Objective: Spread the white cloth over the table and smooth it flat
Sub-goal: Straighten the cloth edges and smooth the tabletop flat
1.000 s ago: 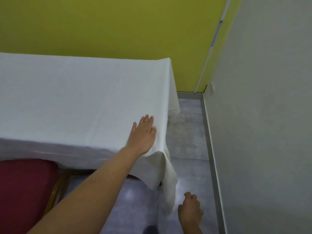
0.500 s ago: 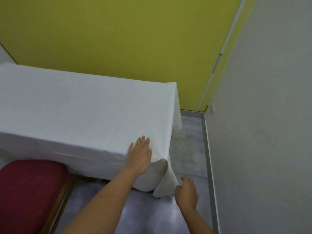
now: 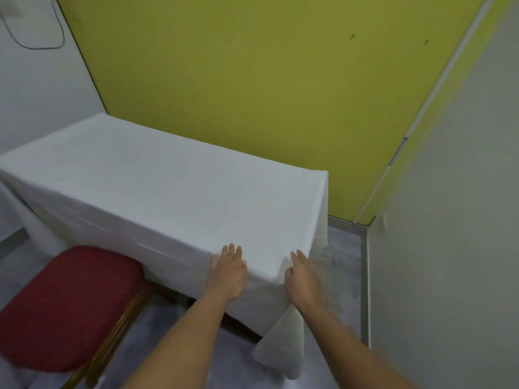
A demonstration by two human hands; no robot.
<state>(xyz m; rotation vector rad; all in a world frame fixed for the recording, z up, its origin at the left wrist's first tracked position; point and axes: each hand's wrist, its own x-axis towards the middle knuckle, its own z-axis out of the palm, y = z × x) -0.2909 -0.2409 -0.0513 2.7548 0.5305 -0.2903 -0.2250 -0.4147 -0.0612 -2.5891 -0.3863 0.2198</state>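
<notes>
The white cloth (image 3: 174, 192) covers the whole table top and hangs down over its near and right sides. A pointed corner of it (image 3: 280, 352) droops toward the floor at the near right. My left hand (image 3: 227, 273) lies flat, palm down, on the cloth at the table's near edge. My right hand (image 3: 302, 279) rests flat on the cloth at the near right corner, fingers together and pointing away from me. Neither hand grips the cloth. The table itself is hidden under the cloth.
A red padded chair (image 3: 67, 307) with a wooden frame stands at the near left, tucked against the table. A yellow wall (image 3: 252, 80) runs behind the table and a grey wall (image 3: 449, 248) stands close on the right, leaving a narrow strip of grey floor (image 3: 345, 276).
My right hand rose from beside the hanging corner onto the table's near right corner. My left hand slid back toward the near edge. The view stepped back and tilted up.
</notes>
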